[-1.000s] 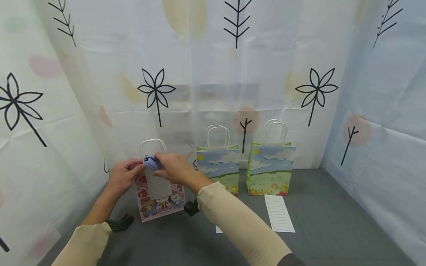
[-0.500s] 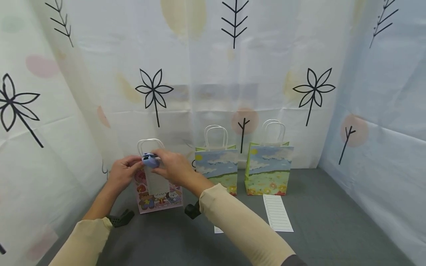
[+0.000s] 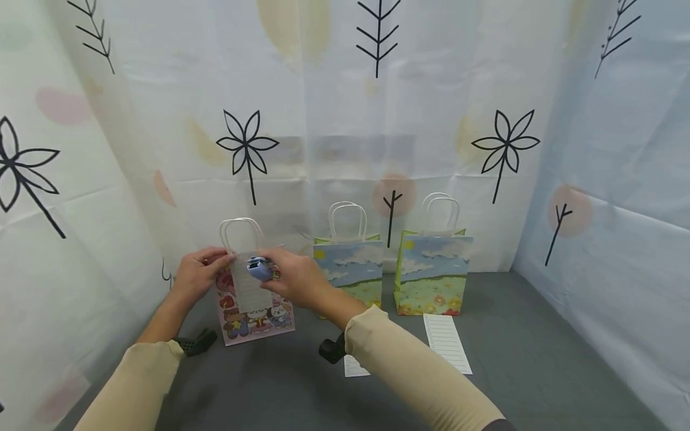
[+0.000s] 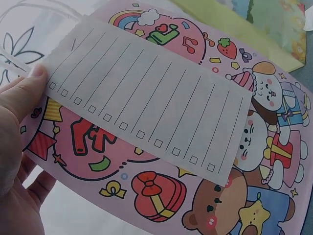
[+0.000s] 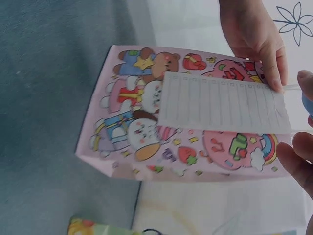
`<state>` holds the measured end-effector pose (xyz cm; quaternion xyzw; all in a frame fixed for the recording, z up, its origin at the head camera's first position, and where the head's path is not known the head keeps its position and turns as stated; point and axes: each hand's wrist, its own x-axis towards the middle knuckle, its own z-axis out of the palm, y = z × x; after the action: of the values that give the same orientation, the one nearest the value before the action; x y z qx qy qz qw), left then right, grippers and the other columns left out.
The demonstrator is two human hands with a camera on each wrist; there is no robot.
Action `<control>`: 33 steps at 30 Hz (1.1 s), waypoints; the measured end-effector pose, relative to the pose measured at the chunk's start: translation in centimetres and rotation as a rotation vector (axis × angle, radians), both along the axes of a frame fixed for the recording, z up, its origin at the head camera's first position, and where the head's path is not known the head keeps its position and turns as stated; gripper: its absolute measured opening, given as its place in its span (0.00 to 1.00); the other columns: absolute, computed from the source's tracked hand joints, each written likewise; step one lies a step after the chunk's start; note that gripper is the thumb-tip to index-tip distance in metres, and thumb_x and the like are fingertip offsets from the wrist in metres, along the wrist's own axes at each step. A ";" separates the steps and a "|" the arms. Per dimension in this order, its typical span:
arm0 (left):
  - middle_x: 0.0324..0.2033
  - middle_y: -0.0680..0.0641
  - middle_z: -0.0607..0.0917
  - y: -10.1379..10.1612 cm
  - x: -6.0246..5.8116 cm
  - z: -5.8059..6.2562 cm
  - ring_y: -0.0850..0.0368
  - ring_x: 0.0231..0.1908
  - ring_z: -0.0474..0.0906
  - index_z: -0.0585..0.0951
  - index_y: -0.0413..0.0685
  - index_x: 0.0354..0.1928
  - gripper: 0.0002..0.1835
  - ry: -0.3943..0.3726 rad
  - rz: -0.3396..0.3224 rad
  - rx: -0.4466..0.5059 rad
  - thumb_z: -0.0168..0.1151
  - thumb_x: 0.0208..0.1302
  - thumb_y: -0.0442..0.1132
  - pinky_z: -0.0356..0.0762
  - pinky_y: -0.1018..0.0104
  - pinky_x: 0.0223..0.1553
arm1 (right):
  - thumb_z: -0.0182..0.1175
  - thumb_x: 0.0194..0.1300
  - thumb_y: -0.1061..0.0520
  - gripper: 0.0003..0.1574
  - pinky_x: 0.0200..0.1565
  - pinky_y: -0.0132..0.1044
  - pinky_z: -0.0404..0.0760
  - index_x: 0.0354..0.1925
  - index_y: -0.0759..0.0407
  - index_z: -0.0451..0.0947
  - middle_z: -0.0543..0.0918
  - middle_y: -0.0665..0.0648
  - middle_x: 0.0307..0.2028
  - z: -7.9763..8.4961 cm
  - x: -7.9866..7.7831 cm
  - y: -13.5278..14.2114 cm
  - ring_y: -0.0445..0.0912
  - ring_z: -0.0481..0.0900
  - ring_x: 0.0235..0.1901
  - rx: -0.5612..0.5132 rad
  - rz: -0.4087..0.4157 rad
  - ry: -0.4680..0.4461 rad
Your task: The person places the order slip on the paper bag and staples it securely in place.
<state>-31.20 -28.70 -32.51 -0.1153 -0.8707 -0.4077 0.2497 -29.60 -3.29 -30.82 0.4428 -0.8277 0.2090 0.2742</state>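
Observation:
A pink paper gift bag point(image 3: 259, 324) with cartoon animals and white twisted handles is at the left of the table. My left hand point(image 3: 196, 275) pinches its upper left edge, thumb on the front over the corner of a white lined checklist slip point(image 4: 146, 93). The slip lies against the bag's front, and a short thin dark mark shows near its top edge. My right hand point(image 3: 297, 280) grips a small blue stapler point(image 3: 260, 269) just in front of the bag's upper right part. In the right wrist view only a sliver of the stapler point(image 5: 308, 104) shows.
Two sky-and-meadow gift bags, a middle one point(image 3: 350, 269) and a right one point(image 3: 435, 275), stand toward the back. One checklist slip point(image 3: 447, 344) lies before the right bag; another slip point(image 3: 356, 366) is partly under my right sleeve. A patterned curtain point(image 3: 334, 120) closes off the back.
My right hand has drawn the stapler rightward, off the top of the slip and bag. The left hand keeps its hold; the bag's lower edge sits a little higher than one second ago.

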 end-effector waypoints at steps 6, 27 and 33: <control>0.39 0.39 0.85 -0.7 -0.7 0.1 0.59 0.32 0.76 0.83 0.36 0.47 0.19 -0.026 0.006 0.005 0.63 0.67 0.48 0.74 0.70 0.29 | 0.70 0.60 0.47 0.33 0.45 0.31 0.77 0.60 0.54 0.71 0.81 0.51 0.53 -1.1 0.4 1.4 0.41 0.82 0.45 0.039 -0.025 -0.022; 0.48 0.37 0.82 -1.3 -1.7 1.2 0.55 0.39 0.76 0.81 0.37 0.53 0.22 -0.110 -0.060 -0.038 0.58 0.70 0.50 0.74 0.69 0.34 | 0.71 0.58 0.52 0.32 0.42 0.38 0.79 0.58 0.56 0.73 0.83 0.52 0.50 -5.1 1.4 9.2 0.43 0.83 0.42 -0.029 0.027 -0.107; 0.51 0.39 0.81 -1.3 -1.9 1.3 0.55 0.40 0.75 0.82 0.37 0.52 0.20 -0.081 -0.074 -0.064 0.57 0.71 0.47 0.74 0.70 0.35 | 0.71 0.58 0.52 0.33 0.25 0.32 0.70 0.60 0.57 0.73 0.84 0.51 0.42 -5.9 1.9 12.5 0.36 0.68 0.19 -0.036 -0.025 -0.167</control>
<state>-33.08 -29.99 -31.24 -0.1388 -0.8879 -0.3928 0.1953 -27.68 9.26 -36.76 0.4085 -0.8492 0.2566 0.2149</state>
